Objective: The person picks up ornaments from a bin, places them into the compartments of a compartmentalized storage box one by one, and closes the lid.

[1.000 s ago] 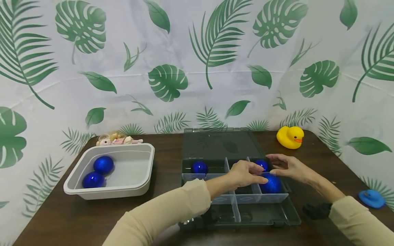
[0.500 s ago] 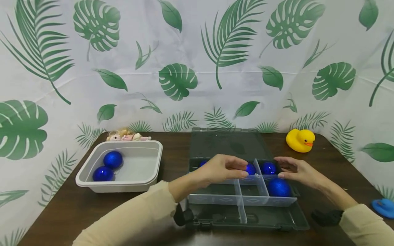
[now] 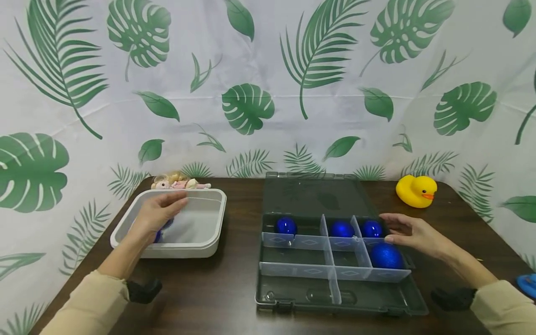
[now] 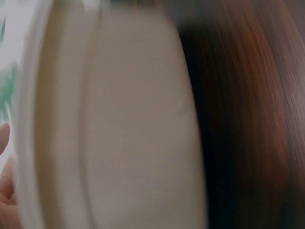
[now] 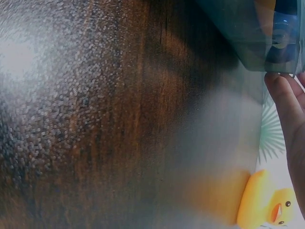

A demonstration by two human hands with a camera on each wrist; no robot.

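Note:
My left hand [image 3: 155,216] hovers over the white plastic basin [image 3: 188,251] at the left, its fingers extended and loosely bent. Beneath it, the blue baubles [image 3: 157,236] in the basin are mostly hidden by the hand. At the right side of the dark clear compartment box [image 3: 297,293], my right hand [image 3: 416,235] touches the rim with its fingertips. Three blue baubles lie in the back row: one at left [image 3: 286,226], one in the middle [image 3: 342,229], one at right [image 3: 371,229]. A larger blue bauble [image 3: 386,256] sits in front of the right one.
The box lid [image 3: 314,195] lies folded back. A yellow rubber duck [image 3: 416,191] stands at the back right, a blue toy [image 3: 528,284] at the right edge. Behind the basin lies a doll [image 3: 180,182]. A leaf-print cloth [image 3: 201,116] hangs behind the table.
My left hand has left the box and swung left to the basin; a blue bauble now shows in the box's middle back compartment. My right hand stays at the box's right rim.

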